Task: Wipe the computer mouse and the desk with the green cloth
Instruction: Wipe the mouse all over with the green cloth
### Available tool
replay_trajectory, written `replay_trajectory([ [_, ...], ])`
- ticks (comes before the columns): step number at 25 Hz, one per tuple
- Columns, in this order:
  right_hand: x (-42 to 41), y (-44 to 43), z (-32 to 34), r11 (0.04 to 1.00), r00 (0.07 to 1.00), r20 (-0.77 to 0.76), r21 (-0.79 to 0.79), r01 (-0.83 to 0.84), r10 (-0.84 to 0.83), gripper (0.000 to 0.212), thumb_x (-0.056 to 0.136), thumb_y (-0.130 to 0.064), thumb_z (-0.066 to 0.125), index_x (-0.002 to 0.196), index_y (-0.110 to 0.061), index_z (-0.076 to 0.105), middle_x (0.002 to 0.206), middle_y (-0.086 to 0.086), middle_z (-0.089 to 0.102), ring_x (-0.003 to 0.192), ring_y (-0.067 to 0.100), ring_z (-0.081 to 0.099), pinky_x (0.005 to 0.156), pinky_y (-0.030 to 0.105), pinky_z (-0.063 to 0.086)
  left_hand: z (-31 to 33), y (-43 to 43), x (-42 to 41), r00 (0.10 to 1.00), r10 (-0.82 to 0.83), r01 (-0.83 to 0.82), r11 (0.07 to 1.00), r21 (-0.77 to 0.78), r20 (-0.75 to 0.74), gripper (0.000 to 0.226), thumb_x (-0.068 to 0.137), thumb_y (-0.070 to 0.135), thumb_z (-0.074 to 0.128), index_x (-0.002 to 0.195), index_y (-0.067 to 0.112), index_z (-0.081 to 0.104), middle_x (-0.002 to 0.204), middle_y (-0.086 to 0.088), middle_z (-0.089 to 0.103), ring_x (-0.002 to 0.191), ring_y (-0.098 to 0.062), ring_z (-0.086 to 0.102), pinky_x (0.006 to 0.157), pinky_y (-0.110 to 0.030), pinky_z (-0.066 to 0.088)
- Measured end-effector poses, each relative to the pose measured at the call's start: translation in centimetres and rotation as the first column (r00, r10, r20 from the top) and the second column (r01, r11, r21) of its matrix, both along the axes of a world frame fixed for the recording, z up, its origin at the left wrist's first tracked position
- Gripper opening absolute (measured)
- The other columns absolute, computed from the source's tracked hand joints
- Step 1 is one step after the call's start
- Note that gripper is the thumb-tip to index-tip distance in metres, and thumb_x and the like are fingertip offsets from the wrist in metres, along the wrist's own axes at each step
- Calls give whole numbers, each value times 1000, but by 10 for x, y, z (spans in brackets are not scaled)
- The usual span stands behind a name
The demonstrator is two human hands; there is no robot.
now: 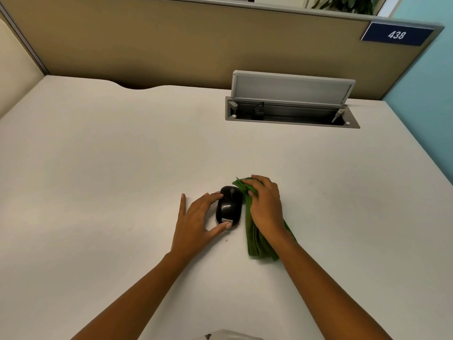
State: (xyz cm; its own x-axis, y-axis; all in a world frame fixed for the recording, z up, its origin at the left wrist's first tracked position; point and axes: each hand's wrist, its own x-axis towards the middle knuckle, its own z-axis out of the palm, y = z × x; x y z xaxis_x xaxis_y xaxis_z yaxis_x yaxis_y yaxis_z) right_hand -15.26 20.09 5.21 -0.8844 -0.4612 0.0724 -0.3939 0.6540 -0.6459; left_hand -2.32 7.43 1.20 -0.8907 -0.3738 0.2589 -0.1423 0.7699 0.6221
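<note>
A black computer mouse (229, 204) sits on the white desk (110, 168), near the middle. My left hand (196, 219) is at its left side, with thumb and forefinger touching the mouse's rear and front. A bunched green cloth (257, 239) lies on the desk just right of the mouse, its near edge touching it. My right hand (266, 204) lies flat on top of the cloth, fingers curled over its far end, covering most of its upper part.
An open grey cable hatch (291, 111) with its lid raised is set into the desk at the back right. A tan partition wall (171, 40) runs along the back, with a blue "438" sign (397, 34). The desk's right edge lies near the teal wall.
</note>
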Motion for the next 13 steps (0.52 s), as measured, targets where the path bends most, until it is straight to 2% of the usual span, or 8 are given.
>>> replay_trajectory([
  [4,8,-14,-4,977,993,-81,201,-72,90,44,90,-4,57,130,-23,56,139,0,47,129,21,36,107,32,35,-2,0,0,1000,8,-8,1000,-22,13,69,80,72,49,136,32,42,140,14,50,133,-8,43,119,-52,2],
  [8,35,1,-6,985,992,-105,165,-56,74,46,89,-9,62,132,-22,54,136,4,49,126,23,40,105,35,40,-3,0,0,1000,12,-12,1000,-29,10,71,80,74,47,137,33,41,141,15,49,135,-8,41,119,-54,3],
  [13,14,1,10,998,999,2,29,-53,53,40,90,5,52,119,-20,65,126,0,53,118,19,43,102,28,40,-3,0,-1,1000,6,-6,1000,-26,5,70,80,71,49,137,32,41,140,13,50,135,-9,41,120,-53,3],
])
